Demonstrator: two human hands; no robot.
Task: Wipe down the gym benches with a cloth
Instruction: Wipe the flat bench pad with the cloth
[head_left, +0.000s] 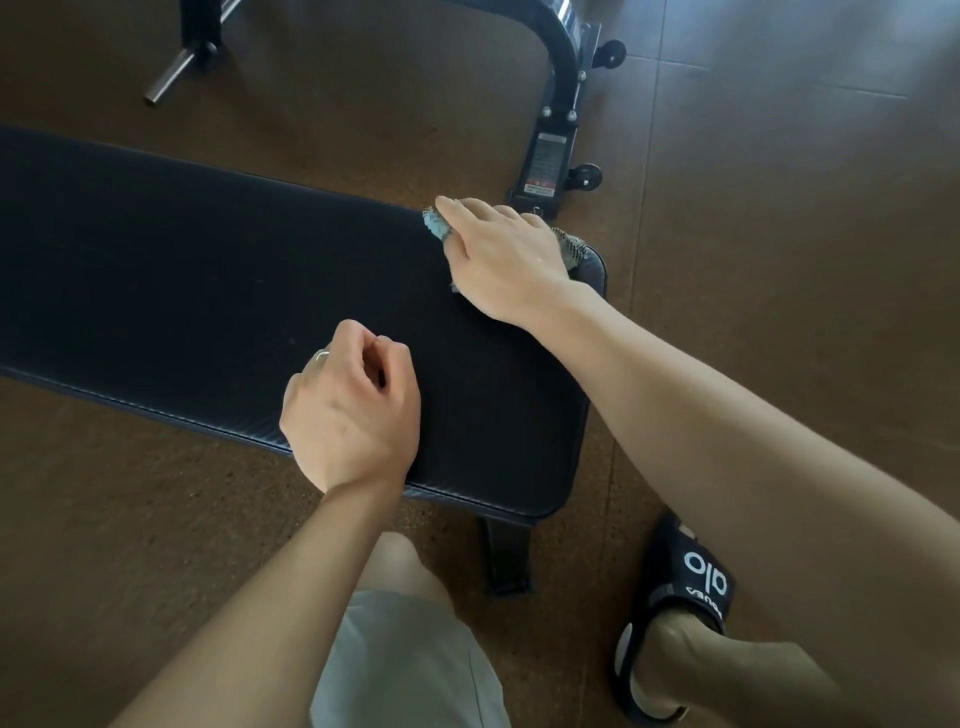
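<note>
Head view: right hand (506, 260) lies flat on a pale blue cloth (435, 224), pressing it on the far right corner of the black bench pad (208, 291). The fingers look mostly straight, so the hand pushes the cloth and does not clutch it; this probably spreads pressure for wiping. Left hand (353, 405) rests near the front edge with loosely curled fingers, holding nothing, perhaps to steady the body. The pad is dark and textured. Brown speckled floor (753, 260), another machine frame (556, 78) behind, a black slipper (680, 608) at right.
</note>
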